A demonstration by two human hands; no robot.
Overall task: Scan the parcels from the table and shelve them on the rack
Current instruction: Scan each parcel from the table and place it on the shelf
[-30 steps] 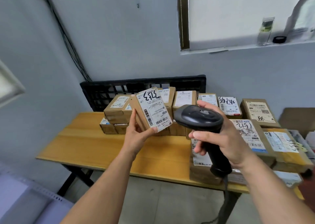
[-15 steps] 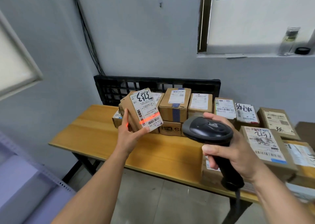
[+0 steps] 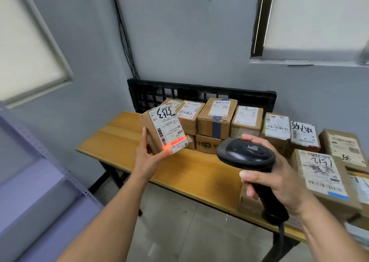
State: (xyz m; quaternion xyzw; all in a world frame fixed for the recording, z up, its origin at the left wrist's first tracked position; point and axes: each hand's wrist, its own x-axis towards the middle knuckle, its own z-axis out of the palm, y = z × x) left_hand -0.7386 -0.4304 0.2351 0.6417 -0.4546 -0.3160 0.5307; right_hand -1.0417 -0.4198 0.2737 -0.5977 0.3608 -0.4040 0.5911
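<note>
My left hand (image 3: 148, 158) grips a small cardboard parcel (image 3: 162, 131) from below and holds it tilted above the wooden table (image 3: 123, 138). Its white label faces me, with black handwriting at the top. A red scan line glows across the barcode at the label's lower edge. My right hand (image 3: 279, 180) grips the handle of a black barcode scanner (image 3: 246, 157), whose head points left at the parcel. Several more labelled parcels (image 3: 216, 120) are stacked along the table's back and right side.
A black plastic crate panel (image 3: 201, 94) stands against the grey wall behind the parcels. The corner of a pale metal rack (image 3: 42, 182) fills the lower left. A grey tiled floor lies below the table. A window ledge runs at the upper right.
The view has swung left, bringing the rack into sight. The red scan line has dropped from the label's middle to its lower barcode. Both hands keep their grips.
</note>
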